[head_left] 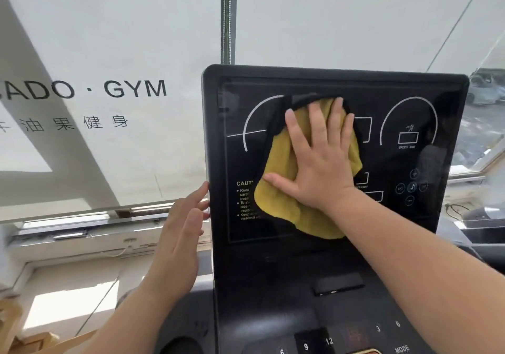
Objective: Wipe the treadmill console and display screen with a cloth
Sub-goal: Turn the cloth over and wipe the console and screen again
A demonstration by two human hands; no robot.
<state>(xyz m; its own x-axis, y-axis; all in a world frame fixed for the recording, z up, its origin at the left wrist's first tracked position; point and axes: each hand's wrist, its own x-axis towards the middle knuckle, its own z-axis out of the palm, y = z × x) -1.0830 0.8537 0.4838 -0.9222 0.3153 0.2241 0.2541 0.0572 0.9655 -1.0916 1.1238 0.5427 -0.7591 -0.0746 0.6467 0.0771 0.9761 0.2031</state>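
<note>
A yellow cloth point(281, 162) with a black edge lies flat against the black display screen point(396, 102) of the treadmill console point(273, 271). My right hand point(319, 156) presses on the cloth with the palm down and fingers spread, near the middle of the screen. My left hand point(183, 233) is at the console's left edge, fingers apart, fingertips touching the frame. The cloth hides part of the white dial marks and the caution text.
Number keys and a MODE label point(401, 349) sit on the lower console. A cup recess point(180, 345) is at the lower left. Behind is a window with a white blind printed GYM point(135, 89) and a metal pole point(228, 17).
</note>
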